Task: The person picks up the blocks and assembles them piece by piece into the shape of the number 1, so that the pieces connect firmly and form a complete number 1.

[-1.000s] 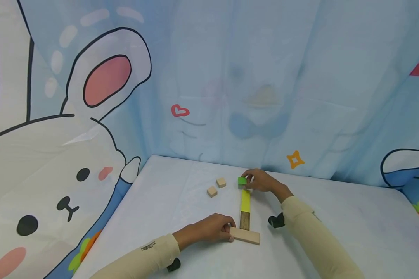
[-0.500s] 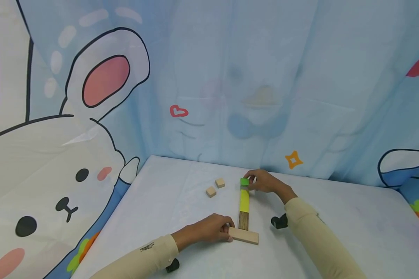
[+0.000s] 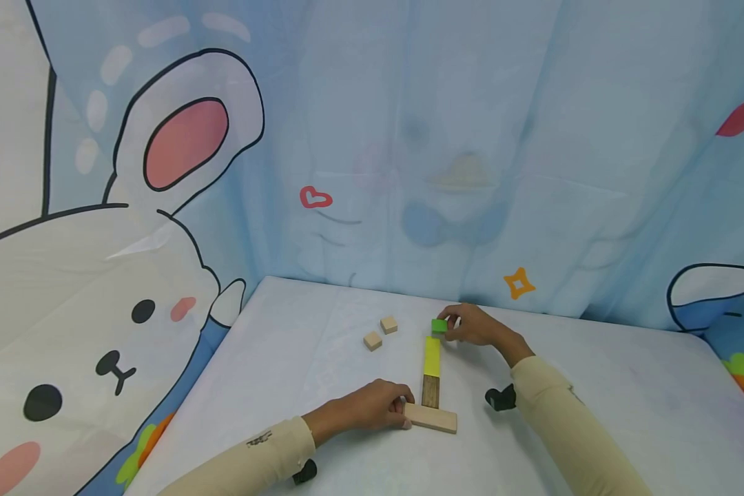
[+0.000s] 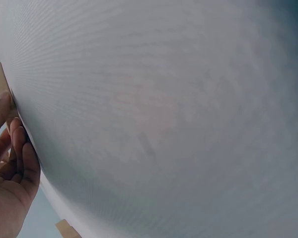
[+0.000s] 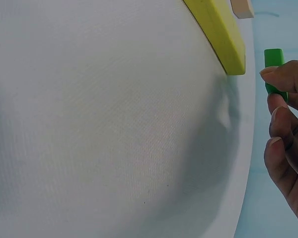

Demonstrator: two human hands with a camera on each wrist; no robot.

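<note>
In the head view my right hand (image 3: 476, 325) pinches a small green block (image 3: 439, 326) between thumb and fingers. That block is just beyond the far end of a long yellow block (image 3: 432, 356), slightly to its right. In the right wrist view the green block (image 5: 273, 57) looks lifted off the table, apart from the yellow block (image 5: 228, 42). A brown wooden block (image 3: 430, 391) joins the yellow one's near end in a line. Across its near end lies a pale wooden plank (image 3: 434, 417), whose left end my left hand (image 3: 377, 406) grips.
Two small pale wooden cubes (image 3: 373, 340) lie on the white table (image 3: 322, 358), left of the row. A blue printed curtain (image 3: 359, 234) hangs behind the table's far edge, with a cartoon rabbit at the left. Black wrist devices (image 3: 501, 397) show beside the sleeves.
My right hand has carried the green block rightward, from left of the yellow block's far end to slightly right of it. The left hand keeps its grip on the plank.
</note>
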